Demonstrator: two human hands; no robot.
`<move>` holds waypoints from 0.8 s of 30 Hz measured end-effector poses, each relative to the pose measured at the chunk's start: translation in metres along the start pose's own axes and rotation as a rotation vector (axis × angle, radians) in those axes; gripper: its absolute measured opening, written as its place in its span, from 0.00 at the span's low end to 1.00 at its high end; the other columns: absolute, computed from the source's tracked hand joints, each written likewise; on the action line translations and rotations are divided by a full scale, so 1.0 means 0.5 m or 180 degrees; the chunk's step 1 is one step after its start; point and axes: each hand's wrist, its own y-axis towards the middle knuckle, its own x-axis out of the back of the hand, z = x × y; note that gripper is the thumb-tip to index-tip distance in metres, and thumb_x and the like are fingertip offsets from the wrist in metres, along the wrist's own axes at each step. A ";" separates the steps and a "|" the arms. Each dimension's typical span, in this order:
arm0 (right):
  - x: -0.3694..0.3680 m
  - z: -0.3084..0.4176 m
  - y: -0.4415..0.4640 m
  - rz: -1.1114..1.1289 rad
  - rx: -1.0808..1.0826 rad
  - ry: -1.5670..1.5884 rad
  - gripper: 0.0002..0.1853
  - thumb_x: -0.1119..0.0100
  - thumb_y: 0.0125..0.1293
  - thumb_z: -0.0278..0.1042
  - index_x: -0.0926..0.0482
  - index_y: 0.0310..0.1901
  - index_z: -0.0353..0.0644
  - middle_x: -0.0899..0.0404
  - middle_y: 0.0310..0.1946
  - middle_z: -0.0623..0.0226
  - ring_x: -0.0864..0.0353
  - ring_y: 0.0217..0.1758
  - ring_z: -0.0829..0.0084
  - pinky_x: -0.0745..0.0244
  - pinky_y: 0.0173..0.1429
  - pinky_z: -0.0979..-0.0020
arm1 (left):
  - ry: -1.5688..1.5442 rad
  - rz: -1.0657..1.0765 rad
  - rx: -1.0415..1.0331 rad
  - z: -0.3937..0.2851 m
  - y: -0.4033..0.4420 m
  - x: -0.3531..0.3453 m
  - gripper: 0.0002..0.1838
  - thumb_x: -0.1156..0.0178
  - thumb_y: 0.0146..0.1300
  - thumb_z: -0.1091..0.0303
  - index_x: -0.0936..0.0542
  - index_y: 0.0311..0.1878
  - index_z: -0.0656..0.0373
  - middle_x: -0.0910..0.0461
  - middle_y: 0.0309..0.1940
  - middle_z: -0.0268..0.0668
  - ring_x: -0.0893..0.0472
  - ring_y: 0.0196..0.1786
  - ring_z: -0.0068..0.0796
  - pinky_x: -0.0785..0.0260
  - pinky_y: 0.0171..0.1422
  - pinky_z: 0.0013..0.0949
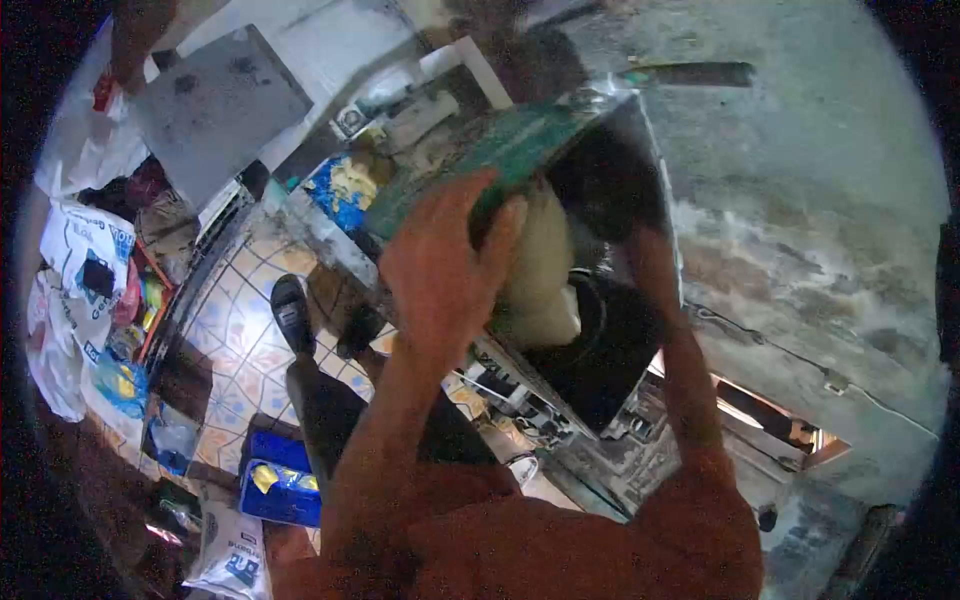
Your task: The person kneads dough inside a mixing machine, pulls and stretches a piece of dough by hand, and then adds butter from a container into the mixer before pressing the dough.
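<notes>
In the head view my left hand (pixel 445 255) is closed at the edge of a worn green board (pixel 515 140), which is tilted up like a lid. Under it lies a dark, deep metal container (pixel 610 370). A pale, smooth, dough-like mass (pixel 542 275) rests inside, just right of my left thumb. My right hand (pixel 650 262) reaches into the container at its right side. Shadow and blur hide its fingers, so I cannot tell whether they hold anything. Part of a round dark rim (pixel 600 310) shows beside the pale mass.
A grey square-topped surface (pixel 222 105) stands at upper left. Printed white sacks (pixel 90 245) lie at the left. A blue crate (pixel 280 478) with yellow pieces sits on the tiled floor (pixel 240 340) near my legs. A cable (pixel 790 355) runs along the stained wall at right.
</notes>
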 end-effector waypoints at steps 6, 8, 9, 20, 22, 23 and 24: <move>-0.071 -0.051 -0.048 -0.0486 0.0125 0.0446 0.10 0.54 0.70 0.36 0.28 0.46 0.42 0.20 0.27 0.46 0.19 0.31 0.44 0.27 0.32 0.48 | 0.0189 0.0023 0.0101 -0.011 0.005 0.011 0.19 0.36 0.60 0.55 0.20 0.50 0.55 0.19 0.47 0.43 0.20 0.51 0.45 0.27 0.53 0.43; 0.061 -0.079 -0.153 -0.0479 0.0162 0.0421 0.09 0.54 0.70 0.36 0.28 0.45 0.43 0.21 0.27 0.45 0.19 0.31 0.44 0.27 0.31 0.47 | 0.0135 0.0079 0.0137 -0.013 0.005 0.005 0.19 0.35 0.60 0.55 0.20 0.49 0.55 0.18 0.47 0.44 0.19 0.50 0.46 0.27 0.53 0.43; 0.094 -0.078 -0.184 -0.0097 -0.0364 0.0253 0.12 0.50 0.68 0.39 0.27 0.47 0.42 0.20 0.28 0.47 0.19 0.33 0.44 0.27 0.34 0.47 | 0.0121 0.0047 0.0162 -0.014 0.004 0.003 0.18 0.35 0.60 0.54 0.20 0.48 0.55 0.18 0.46 0.44 0.19 0.50 0.46 0.27 0.53 0.43; -0.016 -0.066 -0.185 0.0119 -0.0682 0.0272 0.21 0.52 0.69 0.44 0.33 0.61 0.47 0.19 0.31 0.45 0.19 0.34 0.40 0.26 0.34 0.45 | 0.0096 0.0034 0.0120 -0.007 0.004 0.000 0.18 0.33 0.58 0.56 0.19 0.47 0.54 0.17 0.43 0.44 0.18 0.47 0.47 0.27 0.52 0.42; -0.022 -0.073 -0.184 0.0226 -0.0747 0.0141 0.20 0.54 0.71 0.45 0.33 0.60 0.46 0.19 0.31 0.45 0.19 0.34 0.40 0.26 0.34 0.45 | 0.0134 0.0018 0.0115 -0.006 0.004 -0.002 0.18 0.33 0.57 0.56 0.19 0.47 0.54 0.17 0.42 0.43 0.18 0.46 0.47 0.27 0.52 0.42; -0.043 -0.088 -0.183 0.0173 -0.0682 0.0210 0.20 0.56 0.71 0.45 0.33 0.60 0.45 0.19 0.32 0.45 0.19 0.34 0.40 0.27 0.35 0.44 | 0.0122 -0.0029 0.0074 -0.004 0.003 -0.002 0.18 0.33 0.57 0.56 0.19 0.48 0.54 0.17 0.42 0.43 0.18 0.46 0.47 0.27 0.52 0.42; -0.047 -0.088 -0.180 0.0118 -0.0617 0.0283 0.19 0.57 0.72 0.44 0.33 0.59 0.45 0.19 0.32 0.46 0.19 0.35 0.40 0.27 0.35 0.44 | 0.0113 -0.0075 0.0029 -0.004 0.002 -0.001 0.18 0.32 0.57 0.57 0.19 0.48 0.53 0.17 0.42 0.43 0.18 0.46 0.47 0.27 0.52 0.41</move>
